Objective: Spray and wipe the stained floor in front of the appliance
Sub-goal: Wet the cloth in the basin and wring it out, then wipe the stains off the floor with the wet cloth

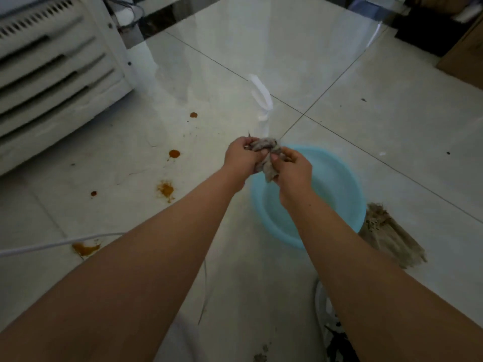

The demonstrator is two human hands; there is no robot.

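Fingers of both our hands are curled tight around a bunched grey rag at the centre of the frame, the left hand gripping its upper end and the right hand its lower end, where a corner hangs down. We hold it over the far left rim of a blue basin, which sits on the floor just right of centre; whether there is water in it we cannot tell.

By our judgement we are wringing or bunching the rag ready for wiping, so the wipe itself has not begun. Orange-brown stains lie untouched left of centre: one small spot higher up, one round drop below it, a smeared patch lower still, a dark dot to its left, and a larger smear at the lower left edge beside a white cable. All of them sit on the pale tiled floor in front of the white appliance, which fills the upper left. A blurred clear shape with a white strip stands just above our hands; it may be the spray bottle, but we cannot be sure. A second cloth lies on the floor touching the basin's right side.

Next, we judge, one hand should let go while the other carries the rag left and down onto the stains, pressing flat and working clear of the cable.
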